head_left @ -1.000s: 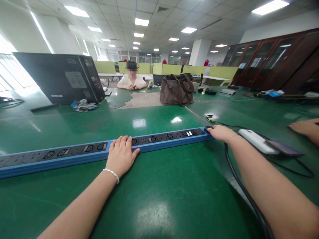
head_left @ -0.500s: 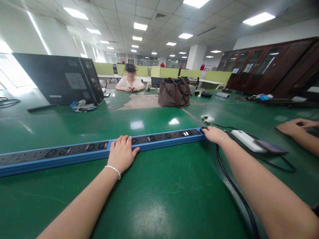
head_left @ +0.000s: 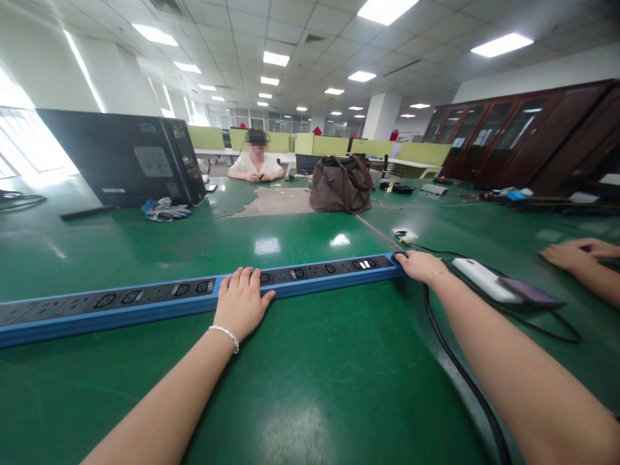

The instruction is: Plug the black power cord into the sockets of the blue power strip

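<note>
A long blue power strip [head_left: 310,284] with a black socket face lies across the green table [head_left: 310,368], running out of view at the left. My left hand [head_left: 241,300] rests over its middle, fingers on the socket face and thumb along the front side. At the strip's right end my right hand [head_left: 419,266] has its fingers closed around the black cable end. From there a thick black cable [head_left: 450,355] runs down toward the near edge.
A white device [head_left: 484,279] and a phone [head_left: 530,292] lie right of my right hand, near another person's hands [head_left: 571,253]. Farther back are a black computer case [head_left: 126,158], gloves [head_left: 165,210], a brown bag [head_left: 339,184] and a seated person [head_left: 256,161].
The whole view has shifted slightly, with things appearing a little lower and farther right. Both hands keep their places on the strip.
</note>
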`<state>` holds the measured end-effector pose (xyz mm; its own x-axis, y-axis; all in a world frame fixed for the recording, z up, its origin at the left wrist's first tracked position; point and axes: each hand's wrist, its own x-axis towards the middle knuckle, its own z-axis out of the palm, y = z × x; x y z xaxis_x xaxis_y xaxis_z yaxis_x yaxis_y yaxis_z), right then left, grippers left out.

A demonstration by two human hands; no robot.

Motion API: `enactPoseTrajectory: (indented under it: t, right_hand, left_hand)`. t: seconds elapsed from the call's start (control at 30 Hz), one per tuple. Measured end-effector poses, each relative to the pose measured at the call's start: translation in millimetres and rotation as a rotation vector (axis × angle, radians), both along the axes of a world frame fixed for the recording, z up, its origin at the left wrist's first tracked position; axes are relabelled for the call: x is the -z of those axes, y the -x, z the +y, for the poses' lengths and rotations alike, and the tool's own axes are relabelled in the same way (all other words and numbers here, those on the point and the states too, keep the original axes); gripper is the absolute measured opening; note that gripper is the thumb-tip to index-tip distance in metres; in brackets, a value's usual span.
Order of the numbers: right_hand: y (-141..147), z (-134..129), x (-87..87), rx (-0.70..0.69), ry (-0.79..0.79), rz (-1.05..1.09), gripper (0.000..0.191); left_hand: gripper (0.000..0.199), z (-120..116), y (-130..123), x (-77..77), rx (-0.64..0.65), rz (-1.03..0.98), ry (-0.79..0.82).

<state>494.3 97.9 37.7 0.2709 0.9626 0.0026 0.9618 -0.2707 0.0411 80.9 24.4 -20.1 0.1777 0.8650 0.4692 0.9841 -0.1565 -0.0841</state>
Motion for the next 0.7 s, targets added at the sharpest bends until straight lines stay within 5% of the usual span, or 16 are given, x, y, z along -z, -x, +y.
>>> enactPoseTrajectory:
  t: [0.37, 0.7]
  right_hand:
    - [-30.2, 2.7, -4.7, 0.083, -0.135, 0.317, 0.049]
    - [-34.4, -11.8, 2.2, 0.168, -0.306, 0.394, 0.053]
  left_hand:
    - [0.056, 0.7, 0.2, 1.0, 0.002, -0.018, -0.004]
    - [0.055, 0.0, -0.3, -0.3, 0.005, -0.024, -0.001]
